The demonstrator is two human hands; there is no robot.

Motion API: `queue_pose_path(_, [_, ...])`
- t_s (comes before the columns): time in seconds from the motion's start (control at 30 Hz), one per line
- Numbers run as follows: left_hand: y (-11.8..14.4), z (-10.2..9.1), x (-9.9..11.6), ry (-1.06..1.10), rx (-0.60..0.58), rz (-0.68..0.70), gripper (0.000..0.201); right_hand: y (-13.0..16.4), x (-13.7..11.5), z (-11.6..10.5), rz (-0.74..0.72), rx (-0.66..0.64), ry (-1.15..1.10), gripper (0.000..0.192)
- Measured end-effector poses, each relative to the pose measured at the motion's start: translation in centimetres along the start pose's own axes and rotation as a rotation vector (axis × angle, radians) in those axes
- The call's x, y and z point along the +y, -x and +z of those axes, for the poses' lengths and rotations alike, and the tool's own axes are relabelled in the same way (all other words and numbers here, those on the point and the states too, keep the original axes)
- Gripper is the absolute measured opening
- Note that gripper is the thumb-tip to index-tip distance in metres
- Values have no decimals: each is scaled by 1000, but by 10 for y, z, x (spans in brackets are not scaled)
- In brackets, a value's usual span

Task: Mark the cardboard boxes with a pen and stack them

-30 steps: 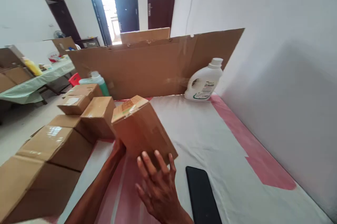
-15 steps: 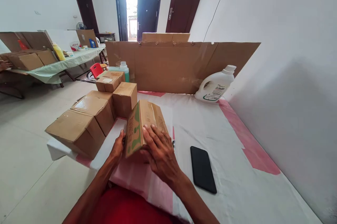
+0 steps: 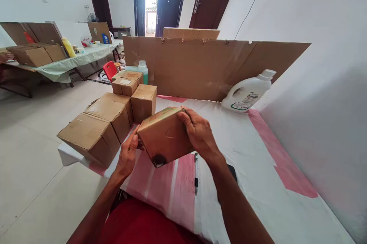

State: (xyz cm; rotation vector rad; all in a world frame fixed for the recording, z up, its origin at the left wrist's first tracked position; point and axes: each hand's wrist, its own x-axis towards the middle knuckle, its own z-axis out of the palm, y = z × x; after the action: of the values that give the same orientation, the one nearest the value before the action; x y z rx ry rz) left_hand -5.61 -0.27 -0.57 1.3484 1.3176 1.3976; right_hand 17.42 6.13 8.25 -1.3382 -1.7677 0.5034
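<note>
**Both hands lift the small carton off the table**

Half a second ago the small carton (image 3: 165, 135) stood on its edge on the table with the green print facing the person; now it is raised above the table (image 3: 258, 167) and turned, so a plain brown face with a dark round mark near its lower corner looks toward the camera. The left hand (image 3: 128, 154) grips the left lower side of the carton, with the thumb on the front face and the fingers behind. The right hand (image 3: 198, 132) is closed over the top right corner, its fingers curled on the upper edge. The carton is tilted, the left corner lower than the right one.

Under the carton lies a pen (image 3: 195, 173) on the pink and white cover, now uncovered by the hands. A black phone (image 3: 233, 171) is mostly hidden behind the right forearm. At the left edge of the table stands a group of closed cartons (image 3: 106, 116), touching each other, with a green bottle (image 3: 142, 70) behind them. A cardboard sheet (image 3: 206, 68) stands upright at the far side, and a white detergent jug (image 3: 248, 93) leans just beside it near the wall.
</note>
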Motion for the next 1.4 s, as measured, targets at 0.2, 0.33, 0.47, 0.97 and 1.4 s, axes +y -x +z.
queue_pose_path(0.2, [-36,22,12,-292,-47,246,79,-32,40,-13,277,2,28,63])
queue_pose_path(0.33, [-37,38,13,-264,-88,320,88,-33,57,-19,308,98,24,71])
queue_pose_path(0.47, [-30,58,9,-189,-81,322,98,-8,61,-27,342,141,-51,74])
queue_pose_path(0.97, [-51,92,45,-69,-101,587,46,154,27,5,672,463,-855,49])
queue_pose_path(1.4, [-15,36,76,-89,-553,352,59,203,62,1,642,81,-209,53])
